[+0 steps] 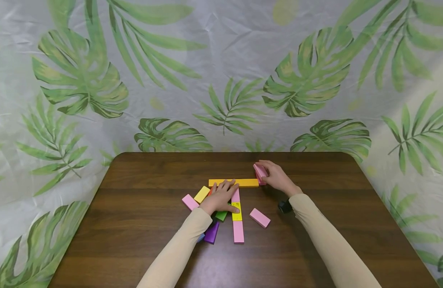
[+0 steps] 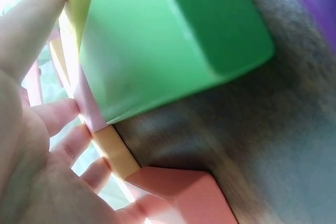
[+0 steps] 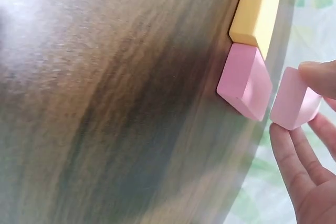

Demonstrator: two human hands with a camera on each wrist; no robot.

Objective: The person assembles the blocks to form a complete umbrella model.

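In the head view my right hand point(image 1: 277, 177) pinches a pink block point(image 1: 260, 171) at the right end of a long orange bar point(image 1: 248, 183). The right wrist view shows this block point(image 3: 290, 98) between thumb and fingertips, beside a second pink block point(image 3: 244, 80) that meets the orange bar's end. My left hand point(image 1: 221, 198) rests with spread fingers on the orange bar and the column below it. That column has a pink block point(image 1: 235, 196), a yellow block point(image 1: 237, 216) and another pink block point(image 1: 238, 232). Under the left palm sits a green block point(image 2: 142, 40), partly hidden.
Left of the column lie a yellow block point(image 1: 202, 195), a pink block point(image 1: 190, 202), a purple block point(image 1: 211, 233) and a mostly hidden blue block point(image 1: 201, 238). A red block point(image 2: 199, 198) is by the left fingers. Another pink block point(image 1: 259, 218) lies right of the column.
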